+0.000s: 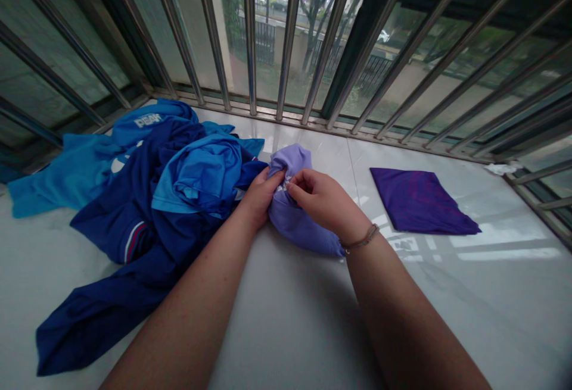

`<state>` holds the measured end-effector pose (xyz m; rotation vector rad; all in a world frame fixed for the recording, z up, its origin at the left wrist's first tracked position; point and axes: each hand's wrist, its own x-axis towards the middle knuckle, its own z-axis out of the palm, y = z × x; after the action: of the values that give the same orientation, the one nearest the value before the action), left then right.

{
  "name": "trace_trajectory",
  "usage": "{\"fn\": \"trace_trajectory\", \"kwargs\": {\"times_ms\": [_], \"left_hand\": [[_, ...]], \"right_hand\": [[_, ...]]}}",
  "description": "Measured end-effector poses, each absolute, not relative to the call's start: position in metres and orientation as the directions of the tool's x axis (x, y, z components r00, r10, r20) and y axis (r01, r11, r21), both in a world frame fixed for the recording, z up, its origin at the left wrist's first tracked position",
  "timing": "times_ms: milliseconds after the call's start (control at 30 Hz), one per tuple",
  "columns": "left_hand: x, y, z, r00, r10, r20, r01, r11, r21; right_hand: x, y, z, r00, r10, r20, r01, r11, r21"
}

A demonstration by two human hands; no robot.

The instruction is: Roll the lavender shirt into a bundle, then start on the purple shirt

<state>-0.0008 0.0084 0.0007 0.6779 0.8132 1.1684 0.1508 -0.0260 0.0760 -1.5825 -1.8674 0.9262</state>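
Note:
A crumpled light purple garment (295, 223) lies on the white marble sill in the middle. My left hand (259, 196) pinches its left side, fingers closed on the fabric. My right hand (324, 199), with a thin bracelet at the wrist, grips the same garment from the right, fingers curled into the cloth. Both hands meet near the garment's top. Part of the garment is hidden under my right hand and wrist.
A pile of blue clothes (147, 199) in light and dark shades spreads over the left of the sill (286, 330). A folded dark purple cloth (420, 199) lies flat at the right. Metal window bars (290, 39) close off the far edge. A small white scrap (503, 168) sits at the far right.

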Motion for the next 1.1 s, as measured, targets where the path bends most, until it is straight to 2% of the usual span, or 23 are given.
{"fn": "trace_trajectory", "kwargs": {"times_ms": [1100], "left_hand": [[-0.0005,0.0094,-0.0026,0.174,0.964,-0.198,-0.508,0.261,0.821]], "right_hand": [[0.1477,-0.0278,0.0778,-0.178,0.983,-0.040,0.637,0.084,-0.766]]}}
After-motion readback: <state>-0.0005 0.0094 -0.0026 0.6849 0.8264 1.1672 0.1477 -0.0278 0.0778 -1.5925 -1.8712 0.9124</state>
